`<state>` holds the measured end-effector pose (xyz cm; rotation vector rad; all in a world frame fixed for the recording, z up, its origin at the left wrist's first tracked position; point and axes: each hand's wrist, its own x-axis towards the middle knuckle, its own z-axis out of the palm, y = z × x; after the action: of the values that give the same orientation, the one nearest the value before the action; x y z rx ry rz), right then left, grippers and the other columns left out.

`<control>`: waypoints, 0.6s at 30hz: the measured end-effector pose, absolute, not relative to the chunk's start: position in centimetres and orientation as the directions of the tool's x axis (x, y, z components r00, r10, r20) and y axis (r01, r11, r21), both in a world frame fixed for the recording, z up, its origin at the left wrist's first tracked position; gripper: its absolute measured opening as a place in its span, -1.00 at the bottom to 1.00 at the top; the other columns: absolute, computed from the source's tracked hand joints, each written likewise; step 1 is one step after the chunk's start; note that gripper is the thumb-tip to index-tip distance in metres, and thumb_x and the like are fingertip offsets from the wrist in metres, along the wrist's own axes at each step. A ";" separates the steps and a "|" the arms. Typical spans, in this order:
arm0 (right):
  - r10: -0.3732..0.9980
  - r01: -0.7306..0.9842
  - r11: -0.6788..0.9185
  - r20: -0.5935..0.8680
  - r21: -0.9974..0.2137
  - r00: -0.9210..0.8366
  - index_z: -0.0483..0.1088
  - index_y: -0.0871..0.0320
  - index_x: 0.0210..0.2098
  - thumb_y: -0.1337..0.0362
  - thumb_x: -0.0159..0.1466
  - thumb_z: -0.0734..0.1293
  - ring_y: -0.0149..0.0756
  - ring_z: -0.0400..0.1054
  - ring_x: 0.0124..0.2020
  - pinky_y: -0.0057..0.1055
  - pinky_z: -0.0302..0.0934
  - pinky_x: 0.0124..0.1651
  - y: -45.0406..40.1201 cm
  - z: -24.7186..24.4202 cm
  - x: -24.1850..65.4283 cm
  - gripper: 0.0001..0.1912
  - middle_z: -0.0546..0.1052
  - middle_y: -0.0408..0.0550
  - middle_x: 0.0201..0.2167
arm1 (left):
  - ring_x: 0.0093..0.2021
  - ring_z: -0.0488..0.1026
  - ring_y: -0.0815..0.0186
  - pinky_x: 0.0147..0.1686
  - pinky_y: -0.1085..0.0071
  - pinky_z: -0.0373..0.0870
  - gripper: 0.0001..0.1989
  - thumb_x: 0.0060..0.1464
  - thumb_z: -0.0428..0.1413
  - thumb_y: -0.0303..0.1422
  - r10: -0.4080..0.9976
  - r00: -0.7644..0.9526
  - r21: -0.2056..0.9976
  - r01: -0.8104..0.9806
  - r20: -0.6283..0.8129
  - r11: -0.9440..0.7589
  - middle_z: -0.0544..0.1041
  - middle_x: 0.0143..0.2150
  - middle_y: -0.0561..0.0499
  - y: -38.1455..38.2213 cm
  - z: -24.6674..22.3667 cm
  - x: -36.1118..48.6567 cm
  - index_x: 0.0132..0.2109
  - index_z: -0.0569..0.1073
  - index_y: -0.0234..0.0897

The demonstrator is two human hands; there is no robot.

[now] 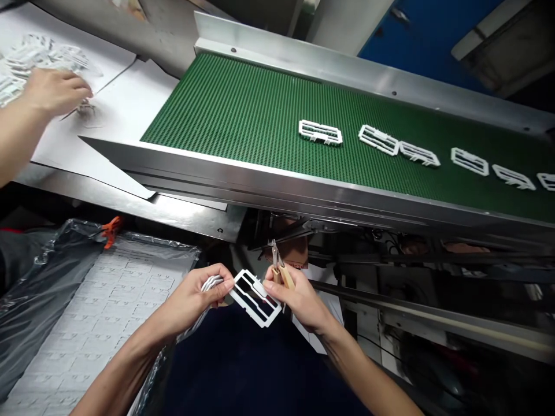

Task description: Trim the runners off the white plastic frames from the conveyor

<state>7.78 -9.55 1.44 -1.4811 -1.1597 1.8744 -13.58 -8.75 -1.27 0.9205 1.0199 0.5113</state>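
Note:
My left hand (208,289) is closed on a small stack of white plastic frames (212,283). Its thumb and fingertips pinch one end of another white plastic frame (256,299), a flat rectangle with long slots. In my right hand (297,297) is a pair of nippers (280,267) with tan handles, their jaws pointing up and slightly apart. The right thumb also meets the far end of that pinched frame, near its small tab. Both hands are in front of my body, below the conveyor.
A green ribbed conveyor belt (243,110) with metal side rails carries several white frames (321,133). At the left, a co-worker's hand (56,92) is beside a pile of white parts (39,55) on a paper-covered table (125,110). Below, a plastic-lined box (121,289) holds rows of white parts; an orange clip (111,231) grips its edge.

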 end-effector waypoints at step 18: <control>0.781 0.190 -0.502 -0.537 -0.844 -0.319 0.24 0.17 -0.35 0.25 0.14 0.35 -0.50 0.06 -0.49 -0.51 0.00 -0.42 -10.0 0.6 8.1 -0.80 0.23 -0.24 -0.51 | -0.43 0.18 0.35 -0.42 0.44 0.14 -0.73 0.14 0.00 -0.16 0.774 0.466 0.903 0.256 -0.428 0.346 0.25 -0.46 0.10 -8.5 -1.7 -13.9 -0.39 0.30 -0.26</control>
<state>8.10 -10.05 0.56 -1.4984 -1.2412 1.8737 -13.87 -8.46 -1.70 1.2140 1.0810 0.4395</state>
